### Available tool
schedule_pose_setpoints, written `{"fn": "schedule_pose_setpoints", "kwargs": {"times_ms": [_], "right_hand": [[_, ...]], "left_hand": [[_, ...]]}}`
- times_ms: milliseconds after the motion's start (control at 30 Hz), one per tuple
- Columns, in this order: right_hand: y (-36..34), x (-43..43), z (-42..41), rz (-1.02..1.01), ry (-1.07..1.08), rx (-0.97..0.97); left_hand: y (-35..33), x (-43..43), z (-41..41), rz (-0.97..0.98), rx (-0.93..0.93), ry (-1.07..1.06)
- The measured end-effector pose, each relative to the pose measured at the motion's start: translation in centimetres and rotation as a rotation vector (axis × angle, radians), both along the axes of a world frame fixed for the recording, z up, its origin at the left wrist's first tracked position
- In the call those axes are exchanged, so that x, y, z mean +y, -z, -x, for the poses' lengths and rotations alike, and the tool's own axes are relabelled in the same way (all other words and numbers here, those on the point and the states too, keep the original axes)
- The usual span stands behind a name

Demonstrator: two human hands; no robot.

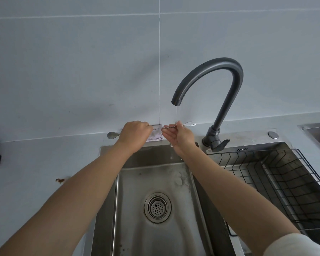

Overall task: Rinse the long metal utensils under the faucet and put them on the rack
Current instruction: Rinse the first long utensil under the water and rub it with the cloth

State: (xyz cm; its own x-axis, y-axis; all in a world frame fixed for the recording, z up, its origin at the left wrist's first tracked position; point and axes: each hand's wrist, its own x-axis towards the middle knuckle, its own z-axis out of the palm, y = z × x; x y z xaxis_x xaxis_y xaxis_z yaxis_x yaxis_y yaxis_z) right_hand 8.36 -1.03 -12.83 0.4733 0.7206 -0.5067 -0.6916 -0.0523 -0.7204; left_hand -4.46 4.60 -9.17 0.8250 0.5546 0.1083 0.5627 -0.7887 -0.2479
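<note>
Fingers [146,126] of the left hand [132,133] are curled tight round the shaft of the long twisted utensil [162,127], and I read the right hand [180,135] as pinching the same shaft, thumb on top and fingers [169,134] cupped beneath, though that grip looks looser. The utensil lies nearly level between the two grips, its long axis running left to right and rising a little toward the right. Its spoon bowl [111,135] sticks out past the left knuckles and its forked end [190,123] past the right thumb. A thin stream of water [177,114] from the faucet [211,71] lands right at the right-hand fingers, so I judge the rinse is under way on that end only. Below the fingers lies the sink [129,200], and just behind them a folded cloth [155,138]. The rack [284,174] sits to the right of the right-hand fingers, lower and closer to me, so the right hand is the nearer one for the hand-off.
</note>
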Motion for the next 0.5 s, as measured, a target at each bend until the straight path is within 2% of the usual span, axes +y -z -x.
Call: {"fn": "schedule_pose_setpoints", "kwargs": {"times_ms": [100,300,400,500], "right_hand": [[0.01,-0.16,-0.17,-0.051,-0.017,-0.002],[-0.05,-0.63,-0.29,-0.068,-0.025,0.017],[-0.10,-0.57,-0.11,-0.011,-0.028,-0.006],[-0.02,-0.68,0.07,-0.025,-0.021,-0.009]], "left_hand": [[-0.09,-0.01,-0.26,0.039,-0.037,-0.018],[0.04,-0.22,-0.12,0.142,0.020,-0.075],[-0.31,-0.26,0.15,0.082,0.074,-0.024],[-0.74,-0.44,0.38,-0.010,0.033,0.025]]}}
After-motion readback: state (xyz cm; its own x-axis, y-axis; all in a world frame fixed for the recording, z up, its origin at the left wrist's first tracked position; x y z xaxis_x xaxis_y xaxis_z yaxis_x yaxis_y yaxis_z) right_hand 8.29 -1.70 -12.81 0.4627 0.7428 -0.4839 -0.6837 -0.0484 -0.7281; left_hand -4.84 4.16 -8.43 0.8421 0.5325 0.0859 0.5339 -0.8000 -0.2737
